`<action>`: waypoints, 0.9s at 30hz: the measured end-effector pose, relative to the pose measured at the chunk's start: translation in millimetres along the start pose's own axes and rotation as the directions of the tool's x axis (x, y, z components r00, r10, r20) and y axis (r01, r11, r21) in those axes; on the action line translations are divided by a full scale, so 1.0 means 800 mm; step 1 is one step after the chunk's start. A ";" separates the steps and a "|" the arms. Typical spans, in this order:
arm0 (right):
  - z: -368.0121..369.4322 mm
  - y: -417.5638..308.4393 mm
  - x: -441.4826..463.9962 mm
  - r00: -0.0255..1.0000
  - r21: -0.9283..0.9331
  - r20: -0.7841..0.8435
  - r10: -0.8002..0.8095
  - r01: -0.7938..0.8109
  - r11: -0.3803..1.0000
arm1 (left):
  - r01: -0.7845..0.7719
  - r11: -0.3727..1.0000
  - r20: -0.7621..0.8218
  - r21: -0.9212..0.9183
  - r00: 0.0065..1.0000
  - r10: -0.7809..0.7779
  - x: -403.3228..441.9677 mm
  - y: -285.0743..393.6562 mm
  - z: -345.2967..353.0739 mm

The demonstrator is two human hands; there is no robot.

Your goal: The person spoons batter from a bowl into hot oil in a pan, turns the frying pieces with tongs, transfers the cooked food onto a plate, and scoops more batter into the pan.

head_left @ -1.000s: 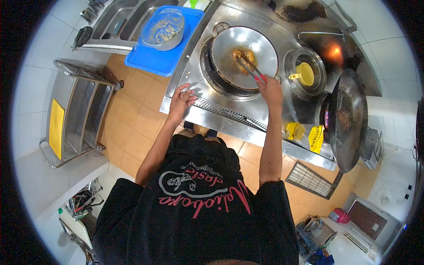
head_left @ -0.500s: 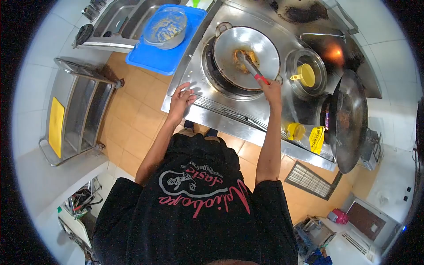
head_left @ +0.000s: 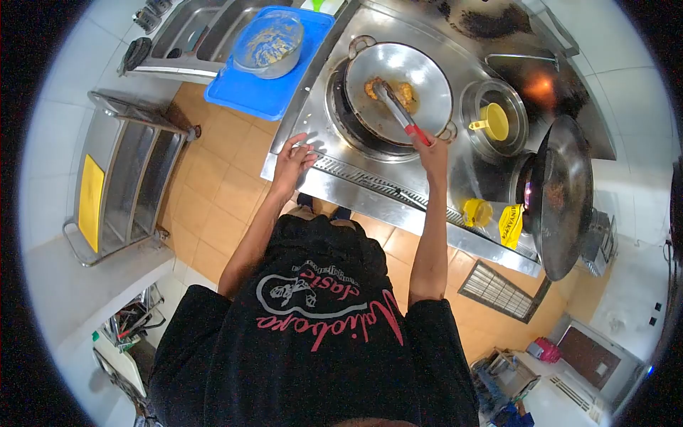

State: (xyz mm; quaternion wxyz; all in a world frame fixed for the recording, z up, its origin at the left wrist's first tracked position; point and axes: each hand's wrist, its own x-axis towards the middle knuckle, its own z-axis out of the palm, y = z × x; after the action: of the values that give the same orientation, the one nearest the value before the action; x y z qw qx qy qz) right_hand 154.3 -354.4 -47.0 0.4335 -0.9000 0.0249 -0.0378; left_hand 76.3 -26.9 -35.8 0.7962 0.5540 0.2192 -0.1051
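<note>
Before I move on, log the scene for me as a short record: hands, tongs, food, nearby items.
right hand: grips the red handle of the tongs
left hand: fingers half-curled, nothing visible held, near the front edge of the stove
tongs: far end at the food
food: browned pieces in the wok
bowl: clear, smeared inside, on the blue tray
dipper: yellow, in a metal basin
black wok: steeply tilted, picture's right

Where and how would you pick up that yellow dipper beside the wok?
Probably pinch the yellow dipper by its handle, coming from the wok side: the slim handle sticks out from the round cup, pointing toward the wok.
</note>
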 end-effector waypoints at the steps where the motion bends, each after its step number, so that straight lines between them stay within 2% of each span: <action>1: -0.005 -0.020 -0.006 1.000 0.000 -0.002 0.001 -0.001 1.000 | 0.001 1.000 0.002 0.001 1.000 -0.001 0.000 0.000 0.001; 3: -0.014 -0.065 -0.028 0.997 -0.181 -0.029 -0.066 0.060 0.982 | -0.004 1.000 0.013 0.014 1.000 0.004 -0.001 0.001 0.001; 4: -0.015 -0.078 -0.037 0.997 -0.181 -0.029 -0.066 0.059 0.982 | -0.004 1.000 0.014 0.014 1.000 0.004 -0.001 0.002 0.001; 6: -0.018 -0.094 -0.051 0.996 -0.412 -0.029 -0.085 0.065 0.909 | -0.011 1.000 0.025 0.005 1.000 0.011 -0.001 0.002 0.001; 9: -0.025 -0.103 -0.066 0.994 -0.458 0.005 -0.109 0.099 0.883 | -0.005 1.000 0.025 0.013 1.000 0.005 0.000 0.002 0.001; 13: -0.036 -0.106 -0.080 0.987 -0.478 -0.017 -0.158 0.131 0.868 | -0.003 1.000 0.034 -0.007 0.999 0.003 0.000 0.002 0.002; 15: -0.047 -0.111 -0.086 0.996 -0.414 0.027 -0.088 0.091 0.906 | -0.007 1.000 0.037 -0.002 0.999 0.007 -0.001 0.002 0.003; 19: -0.061 -0.110 -0.088 0.996 -0.438 0.047 -0.074 0.087 0.895 | -0.011 1.000 0.044 -0.013 0.999 0.011 0.001 0.000 0.001; 22: -0.070 -0.109 -0.086 0.991 -0.422 -0.019 -0.129 0.109 0.900 | -0.006 1.000 0.038 -0.015 0.999 0.006 0.000 0.000 -0.001; 24: -0.073 -0.107 -0.075 0.996 -0.402 0.043 0.082 -0.058 0.914 | -0.002 1.000 0.037 -0.013 0.999 0.003 -0.001 0.000 0.000; 25: -0.070 -0.087 -0.068 0.996 -0.402 0.039 0.081 -0.059 0.914 | -0.004 1.000 0.041 -0.013 0.999 0.005 0.001 0.000 0.000; 27: -0.058 -0.053 -0.059 0.996 -0.241 0.084 -0.013 0.033 0.970 | -0.010 1.000 0.034 -0.010 0.999 0.010 0.001 0.000 0.000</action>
State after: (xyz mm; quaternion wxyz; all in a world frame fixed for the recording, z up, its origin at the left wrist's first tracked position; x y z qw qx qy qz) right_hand 103.5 -360.3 12.5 0.3207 -0.9472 0.0009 -0.0027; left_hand 77.0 -26.8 -36.6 0.8030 0.5494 0.2035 -0.1093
